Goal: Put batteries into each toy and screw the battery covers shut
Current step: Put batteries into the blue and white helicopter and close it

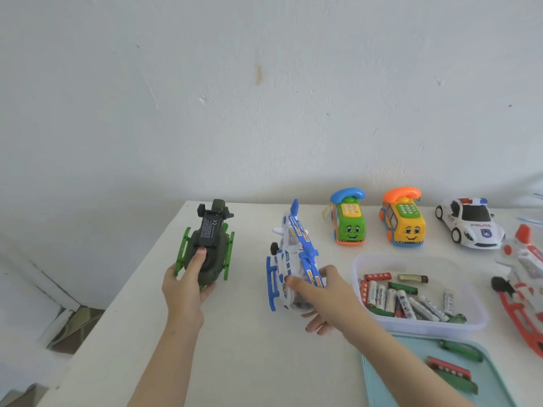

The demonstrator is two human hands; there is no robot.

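Observation:
A dark green toy helicopter (210, 230) lies upside down at the table's left, its black battery cover facing up. My left hand (183, 284) grips its near end, thumb on the underside. A white and blue toy helicopter (289, 254) stands at the table's middle, and my right hand (320, 298) holds its near end, thumb on its side. A clear tub (476, 320) to the right holds several batteries (408, 298).
Along the back stand a green phone car (349, 221), a yellow phone car (407, 221) and a white police car (470, 223). A red and white helicopter (523, 277) lies at the right edge. A teal tray (379, 383) with loose batteries sits front right. The table's left edge drops to the floor.

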